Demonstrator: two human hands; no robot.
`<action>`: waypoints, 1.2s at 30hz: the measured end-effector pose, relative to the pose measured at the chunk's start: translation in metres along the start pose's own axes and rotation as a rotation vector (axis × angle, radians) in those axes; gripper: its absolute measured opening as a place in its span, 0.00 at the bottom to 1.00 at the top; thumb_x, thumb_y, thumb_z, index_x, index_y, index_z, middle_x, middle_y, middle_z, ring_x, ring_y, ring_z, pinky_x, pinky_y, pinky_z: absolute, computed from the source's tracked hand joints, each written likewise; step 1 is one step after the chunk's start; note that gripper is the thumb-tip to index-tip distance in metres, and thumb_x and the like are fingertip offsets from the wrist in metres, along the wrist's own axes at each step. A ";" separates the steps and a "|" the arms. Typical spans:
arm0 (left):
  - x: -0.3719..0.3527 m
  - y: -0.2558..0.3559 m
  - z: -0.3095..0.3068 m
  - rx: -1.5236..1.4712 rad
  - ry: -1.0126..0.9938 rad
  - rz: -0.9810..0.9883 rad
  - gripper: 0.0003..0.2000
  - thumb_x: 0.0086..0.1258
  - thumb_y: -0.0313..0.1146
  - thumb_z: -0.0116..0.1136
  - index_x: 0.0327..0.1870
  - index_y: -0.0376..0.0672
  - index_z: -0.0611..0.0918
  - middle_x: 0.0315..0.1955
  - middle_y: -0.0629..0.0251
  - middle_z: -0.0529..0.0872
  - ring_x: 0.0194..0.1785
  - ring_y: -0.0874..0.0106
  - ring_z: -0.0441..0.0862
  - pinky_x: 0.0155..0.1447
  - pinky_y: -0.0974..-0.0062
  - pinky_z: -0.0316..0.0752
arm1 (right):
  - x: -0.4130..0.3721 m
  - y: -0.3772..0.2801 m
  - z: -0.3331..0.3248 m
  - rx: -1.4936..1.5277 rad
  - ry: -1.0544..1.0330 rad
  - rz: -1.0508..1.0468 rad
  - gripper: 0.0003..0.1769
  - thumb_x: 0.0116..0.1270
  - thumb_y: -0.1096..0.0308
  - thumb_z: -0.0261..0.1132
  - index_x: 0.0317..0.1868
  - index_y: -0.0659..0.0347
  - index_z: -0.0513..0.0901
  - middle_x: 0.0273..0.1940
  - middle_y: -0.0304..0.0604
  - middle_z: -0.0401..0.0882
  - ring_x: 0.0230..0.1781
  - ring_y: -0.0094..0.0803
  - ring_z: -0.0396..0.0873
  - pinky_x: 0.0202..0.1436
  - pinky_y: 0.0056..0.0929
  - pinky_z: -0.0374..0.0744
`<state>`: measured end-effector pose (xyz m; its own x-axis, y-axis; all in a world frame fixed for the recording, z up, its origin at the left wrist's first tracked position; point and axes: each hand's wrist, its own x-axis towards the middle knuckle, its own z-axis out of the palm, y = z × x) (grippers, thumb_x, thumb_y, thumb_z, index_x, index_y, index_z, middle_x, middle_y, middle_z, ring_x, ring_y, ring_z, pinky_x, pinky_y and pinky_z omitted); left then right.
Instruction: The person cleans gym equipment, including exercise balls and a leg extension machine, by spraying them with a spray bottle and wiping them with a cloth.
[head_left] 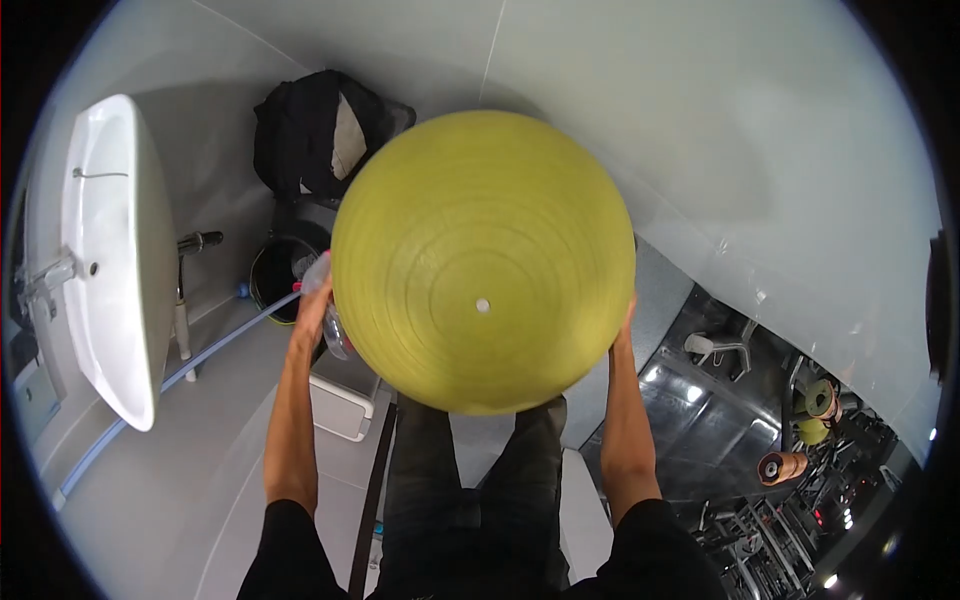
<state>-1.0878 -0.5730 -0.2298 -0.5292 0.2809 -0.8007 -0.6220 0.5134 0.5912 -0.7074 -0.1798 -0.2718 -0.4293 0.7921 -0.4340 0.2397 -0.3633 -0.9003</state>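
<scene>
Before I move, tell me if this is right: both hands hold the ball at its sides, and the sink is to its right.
Wrong side: the head view shows the sink left of the ball. The left hand and right hand do hold it at its sides.

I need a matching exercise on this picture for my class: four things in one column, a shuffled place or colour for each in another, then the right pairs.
Things
1. large ball
2. sink
3. long pole
4. bundle

Places or colours
A. light blue
B. black with a pale patch
C. between the left hand and right hand
D. mounted at the picture's far left

Right pairs: 1-C, 2-D, 3-A, 4-B
</scene>
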 end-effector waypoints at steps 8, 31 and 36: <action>0.070 0.036 0.013 0.386 0.094 0.061 0.32 0.64 0.58 0.60 0.63 0.45 0.77 0.35 0.65 0.84 0.22 0.78 0.75 0.31 0.79 0.73 | 0.057 0.039 0.105 -0.734 0.103 0.190 0.50 0.60 0.31 0.58 0.68 0.67 0.67 0.69 0.65 0.55 0.73 0.57 0.51 0.76 0.44 0.50; 0.030 0.029 0.028 0.048 0.378 0.155 0.33 0.60 0.51 0.68 0.63 0.42 0.75 0.38 0.66 0.83 0.21 0.79 0.73 0.27 0.78 0.70 | 0.013 0.022 0.073 -0.389 0.306 0.337 0.30 0.57 0.55 0.70 0.55 0.66 0.80 0.48 0.50 0.84 0.52 0.39 0.80 0.56 0.32 0.74; -0.031 0.031 0.039 0.058 0.364 0.230 0.25 0.67 0.47 0.63 0.59 0.40 0.78 0.39 0.70 0.82 0.31 0.80 0.78 0.28 0.81 0.71 | -0.044 0.010 0.054 0.267 0.305 0.299 0.23 0.67 0.63 0.62 0.59 0.65 0.74 0.51 0.45 0.80 0.51 0.36 0.79 0.58 0.33 0.76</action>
<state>-1.0678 -0.5340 -0.1905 -0.8256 0.0947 -0.5562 -0.4362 0.5182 0.7357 -0.7331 -0.2450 -0.2635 -0.0919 0.7270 -0.6805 0.0655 -0.6775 -0.7326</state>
